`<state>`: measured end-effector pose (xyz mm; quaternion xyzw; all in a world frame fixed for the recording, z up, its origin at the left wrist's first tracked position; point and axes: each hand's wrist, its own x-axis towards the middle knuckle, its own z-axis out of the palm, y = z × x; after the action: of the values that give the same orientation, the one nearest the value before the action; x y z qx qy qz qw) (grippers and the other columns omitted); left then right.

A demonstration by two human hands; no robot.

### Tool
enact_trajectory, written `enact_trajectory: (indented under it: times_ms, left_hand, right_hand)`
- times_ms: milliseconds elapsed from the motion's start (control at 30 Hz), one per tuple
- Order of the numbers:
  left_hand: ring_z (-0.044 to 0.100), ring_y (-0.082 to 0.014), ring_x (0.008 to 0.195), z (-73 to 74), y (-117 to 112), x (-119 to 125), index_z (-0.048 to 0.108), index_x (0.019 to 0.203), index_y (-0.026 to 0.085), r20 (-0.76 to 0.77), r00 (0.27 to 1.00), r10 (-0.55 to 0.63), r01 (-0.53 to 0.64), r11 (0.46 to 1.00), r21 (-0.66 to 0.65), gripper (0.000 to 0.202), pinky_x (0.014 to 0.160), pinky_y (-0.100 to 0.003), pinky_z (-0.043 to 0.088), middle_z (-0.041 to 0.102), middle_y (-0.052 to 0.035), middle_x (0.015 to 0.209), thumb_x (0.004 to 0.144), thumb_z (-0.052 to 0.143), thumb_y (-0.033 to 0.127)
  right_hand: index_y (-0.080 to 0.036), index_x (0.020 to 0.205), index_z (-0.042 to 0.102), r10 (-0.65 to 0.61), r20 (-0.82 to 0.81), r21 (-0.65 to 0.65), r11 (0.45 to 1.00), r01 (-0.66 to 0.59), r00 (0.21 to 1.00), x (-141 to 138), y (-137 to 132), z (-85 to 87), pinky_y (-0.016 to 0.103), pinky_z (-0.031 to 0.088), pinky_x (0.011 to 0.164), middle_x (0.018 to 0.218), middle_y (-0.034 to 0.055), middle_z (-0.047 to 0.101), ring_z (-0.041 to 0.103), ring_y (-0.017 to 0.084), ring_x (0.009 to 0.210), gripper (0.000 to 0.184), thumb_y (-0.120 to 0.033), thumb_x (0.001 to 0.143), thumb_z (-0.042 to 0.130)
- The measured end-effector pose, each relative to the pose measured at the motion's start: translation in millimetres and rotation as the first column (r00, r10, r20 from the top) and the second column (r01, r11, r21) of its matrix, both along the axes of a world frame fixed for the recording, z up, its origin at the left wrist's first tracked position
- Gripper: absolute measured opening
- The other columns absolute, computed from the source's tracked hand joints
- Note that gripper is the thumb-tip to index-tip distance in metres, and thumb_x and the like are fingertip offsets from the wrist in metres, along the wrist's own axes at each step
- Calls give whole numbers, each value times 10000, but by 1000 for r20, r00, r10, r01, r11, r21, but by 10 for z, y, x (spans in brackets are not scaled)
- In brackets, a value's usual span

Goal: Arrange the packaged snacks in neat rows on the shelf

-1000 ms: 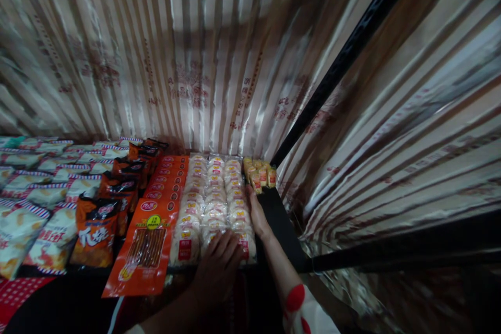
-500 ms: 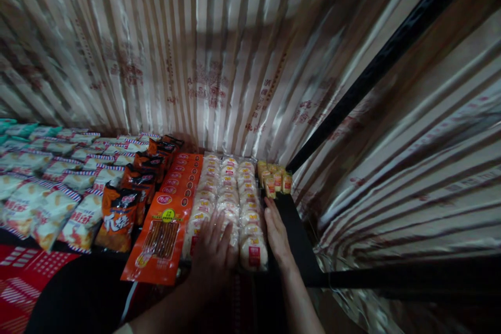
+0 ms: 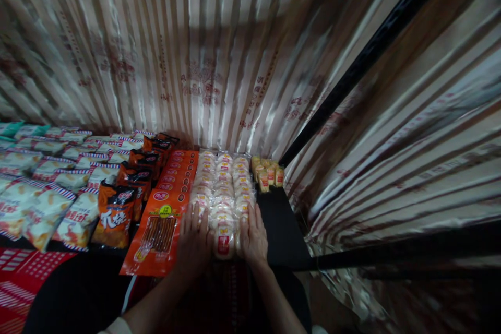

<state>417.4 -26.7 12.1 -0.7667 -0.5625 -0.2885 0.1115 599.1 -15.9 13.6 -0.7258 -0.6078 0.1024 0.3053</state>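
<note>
Three rows of round white cakes in clear wrappers [image 3: 223, 203] lie side by side on a black shelf [image 3: 284, 227]. My left hand [image 3: 194, 242] rests flat on the near end of the left row, fingers stretched forward. On the near end of the right row lies my right hand [image 3: 253, 235], its fingers also extended. Between the hands the middle row's front pack shows a red label. Left of the rows, overlapping orange packs of brown sticks [image 3: 159, 232] reach over the shelf's front edge, beside my left hand.
Small yellow packets [image 3: 269, 173] stand behind my right hand. Black-and-orange snack bags [image 3: 113, 215] and white snack bags [image 3: 47, 214] fill the left side. A black post [image 3: 352, 78] slants up at the right, before a pleated printed sheet [image 3: 219, 52]. A red basket [image 3: 29, 287] is at lower left.
My right hand has moved left from the shelf beside the rows onto the right row. My left hand has shifted left from the middle row to the left row.
</note>
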Motion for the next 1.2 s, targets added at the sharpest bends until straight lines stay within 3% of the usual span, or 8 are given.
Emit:
enact_trajectory:
  times_ms: [200,400,533,700,867,1000,1200]
  left_hand:
    - [201,-327,1388,125,58,-46,395,1353,150,44,999,-10,10,1000,-10,481,1045,-599,291,346,-158,1460,879,434,223]
    - [223,-322,1381,275,491,-55,377,1383,182,113,992,56,-46,995,-87,504,1043,-554,320,359,-134,1458,885,407,253]
    - [261,-311,1369,145,701,2,327,1410,208,183,981,65,-49,995,-91,519,1039,-560,331,378,-127,1446,899,389,271]
    - [226,-341,1375,-88,733,60,350,1389,92,215,974,71,-56,996,-75,544,1035,-547,352,345,-191,1452,909,373,348]
    - [159,-355,1391,-13,768,10,393,1363,94,175,981,81,-64,993,-99,521,1056,-567,304,308,-197,1469,894,408,319]
    - [214,-376,1372,100,942,-10,427,1327,40,165,973,163,-138,978,-154,520,1051,-539,323,306,-244,1454,893,413,327]
    - [366,-326,1312,-75,1140,110,399,1339,48,204,968,146,-126,986,-110,517,1040,-518,357,477,-209,1350,914,333,334]
  right_hand:
    - [-171,1414,361,-11,-46,-29,1000,10,999,91,21,124,473,230,1104,1530,93,203,182,275,1402,646,-535,894,241]
    - [-203,1421,350,76,-93,7,997,-76,993,293,308,237,455,165,1141,1538,47,185,135,250,1416,633,-535,883,324]
    - [-174,1424,344,103,-170,-48,992,-113,980,288,513,135,431,162,1151,1531,59,208,157,237,1412,650,-542,889,306]
    - [-108,1416,349,153,-170,-44,986,-163,974,218,578,-11,407,121,1166,1522,76,229,140,215,1416,679,-542,904,245]
    - [-157,1417,355,148,-207,-46,986,-161,967,324,650,97,411,106,1169,1521,53,237,135,207,1418,687,-588,895,245]
    - [-180,1425,339,147,-285,-63,983,-171,947,427,853,233,383,89,1174,1521,33,241,119,177,1420,715,-632,880,236]
    - [-182,1418,354,116,-366,-109,980,-166,923,367,1079,136,369,94,1174,1509,45,271,177,183,1408,806,-717,822,257]
